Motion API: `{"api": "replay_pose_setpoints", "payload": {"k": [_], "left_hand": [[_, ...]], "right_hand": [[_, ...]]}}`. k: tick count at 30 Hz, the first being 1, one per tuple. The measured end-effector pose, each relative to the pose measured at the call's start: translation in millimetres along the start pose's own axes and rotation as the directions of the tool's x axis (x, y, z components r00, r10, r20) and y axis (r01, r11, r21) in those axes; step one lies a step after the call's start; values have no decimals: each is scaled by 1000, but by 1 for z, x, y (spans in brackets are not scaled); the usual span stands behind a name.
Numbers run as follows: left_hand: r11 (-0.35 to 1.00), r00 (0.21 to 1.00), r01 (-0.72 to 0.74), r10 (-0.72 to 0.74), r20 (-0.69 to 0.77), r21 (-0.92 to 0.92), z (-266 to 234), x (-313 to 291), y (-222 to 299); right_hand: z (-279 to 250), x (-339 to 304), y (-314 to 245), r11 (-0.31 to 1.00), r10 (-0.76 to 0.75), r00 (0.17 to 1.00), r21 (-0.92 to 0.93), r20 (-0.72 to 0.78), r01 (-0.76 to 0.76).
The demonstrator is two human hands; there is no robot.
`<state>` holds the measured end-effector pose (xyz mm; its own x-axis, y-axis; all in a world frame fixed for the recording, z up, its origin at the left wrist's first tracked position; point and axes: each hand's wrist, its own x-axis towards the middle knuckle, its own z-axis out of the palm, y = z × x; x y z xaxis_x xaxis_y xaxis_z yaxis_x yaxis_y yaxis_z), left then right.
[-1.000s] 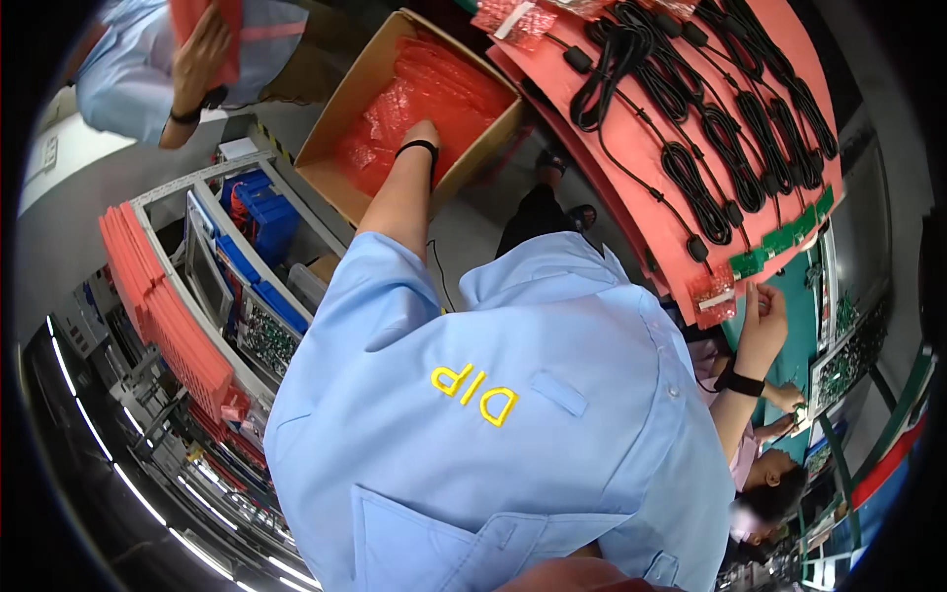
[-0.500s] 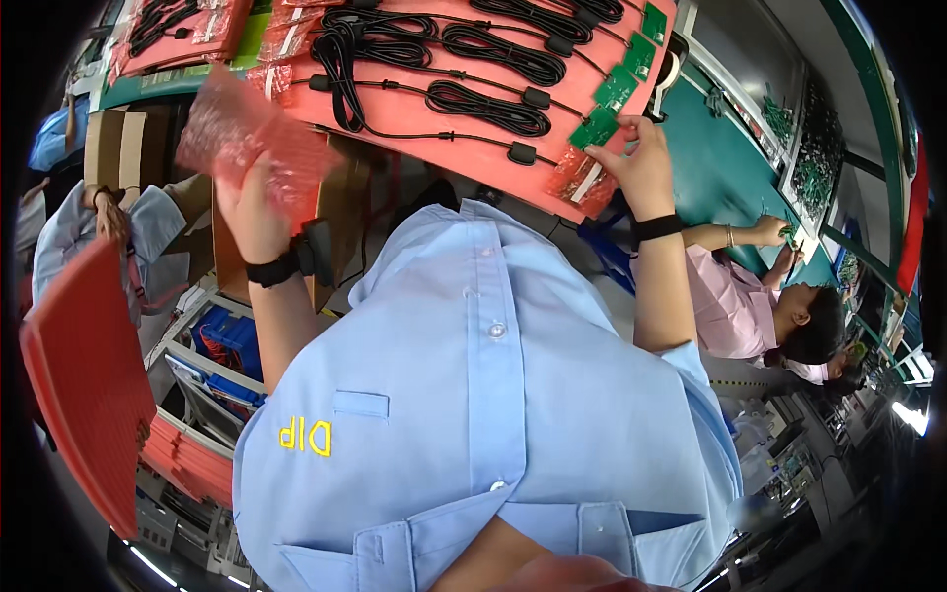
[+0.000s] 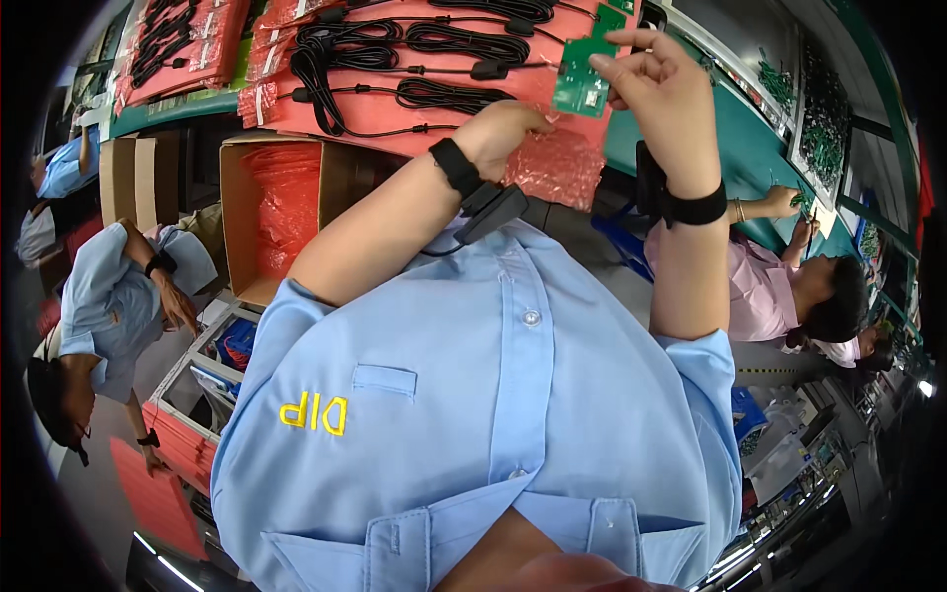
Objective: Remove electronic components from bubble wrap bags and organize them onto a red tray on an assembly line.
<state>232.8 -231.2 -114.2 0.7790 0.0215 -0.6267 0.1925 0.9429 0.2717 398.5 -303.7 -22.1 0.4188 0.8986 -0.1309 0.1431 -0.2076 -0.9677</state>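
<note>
My right hand [image 3: 663,99] pinches a green circuit board [image 3: 580,81] between thumb and fingers, lifted near the right edge of a red work surface [image 3: 375,116]. Just left of it, my left hand [image 3: 501,136] is closed on a pink translucent bubble bag [image 3: 557,166], which hangs below the board at the surface's front edge. The left fingertips are partly hidden. Beside my hands lie bundled black cables [image 3: 449,95], their leads running toward the right. Another green board [image 3: 612,22] sits farther back.
An open carton [image 3: 235,212] of red bubble bags stands left of me. Red sheets with more cables [image 3: 163,44] lie at the far left. A person in blue [image 3: 109,286] handles a red panel on the left; one in pink [image 3: 769,281] works at the green bench on the right.
My left hand has swung right from beside the carton, bringing the bubble bag close to the circuit board. My right hand has raised the board. The person at left has bent lower with the red panel.
</note>
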Motion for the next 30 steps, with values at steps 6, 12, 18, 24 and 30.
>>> {"api": "replay_pose_setpoints", "payload": {"k": [6, 12, 18, 24, 30], "left_hand": [[978, 952, -22, 83, 295, -206, -3, 0, -4], [965, 964, -50, 114, 242, -256, 4, 8, -15], [981, 949, 142, -96, 301, -135, 2, 10, -12], [990, 953, 113, -85, 291, -82, -2, 15, -13], [975, 963, -113, 155, 222, -191, 20, -6, -13]], "right_hand": [[-2, -20, 47, 978, 205, 976, 11, 72, -207], [-2, -25, 61, 980, 92, 995, -183, 41, -83], [-17, -46, 47, 751, -458, 889, -528, 14, 396], [-14, -64, 32, 534, -460, 834, -656, 305, 534], [-4, -37, 74, 922, -93, 995, -375, 35, 100]]}}
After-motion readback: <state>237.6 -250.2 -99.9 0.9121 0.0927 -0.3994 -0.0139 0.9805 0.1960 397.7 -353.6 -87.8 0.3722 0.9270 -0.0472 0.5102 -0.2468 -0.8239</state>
